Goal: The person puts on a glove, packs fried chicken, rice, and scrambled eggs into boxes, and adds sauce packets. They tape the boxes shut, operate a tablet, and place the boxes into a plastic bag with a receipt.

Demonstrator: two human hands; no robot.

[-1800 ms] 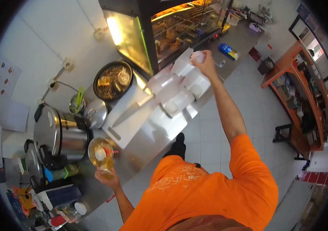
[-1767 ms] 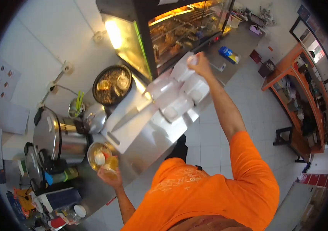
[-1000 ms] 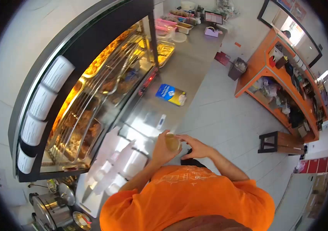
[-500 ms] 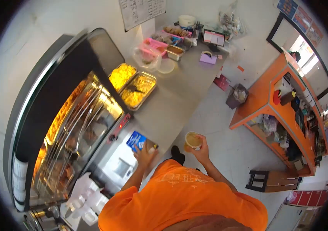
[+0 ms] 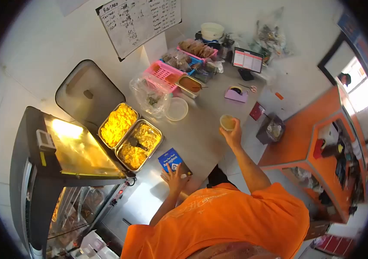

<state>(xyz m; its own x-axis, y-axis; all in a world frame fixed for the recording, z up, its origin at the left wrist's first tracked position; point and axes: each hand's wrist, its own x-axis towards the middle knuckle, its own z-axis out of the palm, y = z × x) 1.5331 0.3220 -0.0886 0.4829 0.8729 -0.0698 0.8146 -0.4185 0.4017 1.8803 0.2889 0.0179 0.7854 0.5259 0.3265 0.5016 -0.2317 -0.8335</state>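
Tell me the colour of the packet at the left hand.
The packet is blue with white lettering; the head view shows it.

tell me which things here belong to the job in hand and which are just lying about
In hand: cup of yellowish liquid in right hand; blue packet touched by left hand.
Lying about: yellow food, pink basket, tape dispenser, screen.

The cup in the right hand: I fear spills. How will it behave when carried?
The cup is lidless and filled near its rim with yellowish liquid, so it probably slops if tilted. It looks small and disposable, so a tight grip by the right hand may squash it.
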